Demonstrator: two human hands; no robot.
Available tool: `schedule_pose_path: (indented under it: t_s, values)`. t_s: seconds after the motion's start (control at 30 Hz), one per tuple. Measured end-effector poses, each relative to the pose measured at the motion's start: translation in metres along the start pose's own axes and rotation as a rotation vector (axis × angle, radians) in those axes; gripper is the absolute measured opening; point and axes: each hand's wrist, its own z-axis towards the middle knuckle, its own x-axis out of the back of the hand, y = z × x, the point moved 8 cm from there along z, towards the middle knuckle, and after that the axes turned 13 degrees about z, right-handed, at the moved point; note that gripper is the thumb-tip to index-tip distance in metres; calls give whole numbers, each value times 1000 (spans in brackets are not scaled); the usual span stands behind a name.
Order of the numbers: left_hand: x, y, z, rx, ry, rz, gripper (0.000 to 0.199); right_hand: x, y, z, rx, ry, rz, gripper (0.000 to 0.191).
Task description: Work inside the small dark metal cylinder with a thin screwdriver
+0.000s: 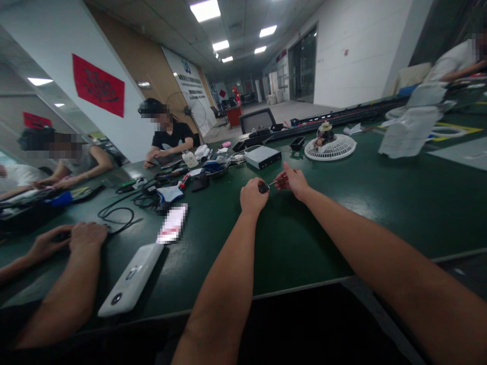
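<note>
My left hand (254,197) is closed around a small black part (264,187), which pokes out on the right side of the fingers. What kind of part it is cannot be made out. Just to the right, the fingers of my right hand (292,182) pinch a screwdriver with a thin metal shaft (273,183). Its tip points left and meets the black part or comes very close to it. The palm hides most of the handle. Both hands are above the green table (312,228), in front of a grey-white box (263,157).
Behind my right hand lies a white fan grille with its motor (330,148), near a small black tray (297,143). Cables (117,215), a lit phone (173,223) and a white device (131,279) are to the left. A co-worker's hands (85,237) rest there too. A plastic-wrapped item (411,129) stands right.
</note>
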Motion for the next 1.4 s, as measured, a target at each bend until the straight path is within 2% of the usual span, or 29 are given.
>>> schedule_pose_path:
  t_s: [0.23,0.4,0.53,0.67,0.87,1.1,1.3,1.4]
  values:
    - [-1,2,0,-29,-11,-8,24,3,-5,3,53,35,38,56]
    - [0,1,0,-30,6,-18,25,-2,-5,-1,4,-9,117,58]
    - [-1,3,0,-43,-3,-10,26,-1,-1,1,-15,-11,59,59]
    - [-2,5,0,-53,-37,-5,27,3,-3,4,43,20,1,57]
    - [-1,4,0,-62,-8,-23,28,-4,-4,0,1,-46,48,60]
    - [-3,6,0,-77,-28,-12,30,-1,-7,1,66,7,15,58]
    - [0,6,0,-78,-14,0,29,-4,-4,-1,-6,-35,40,59]
    - [0,7,0,-92,-27,21,29,-1,-7,-1,39,-7,2,58]
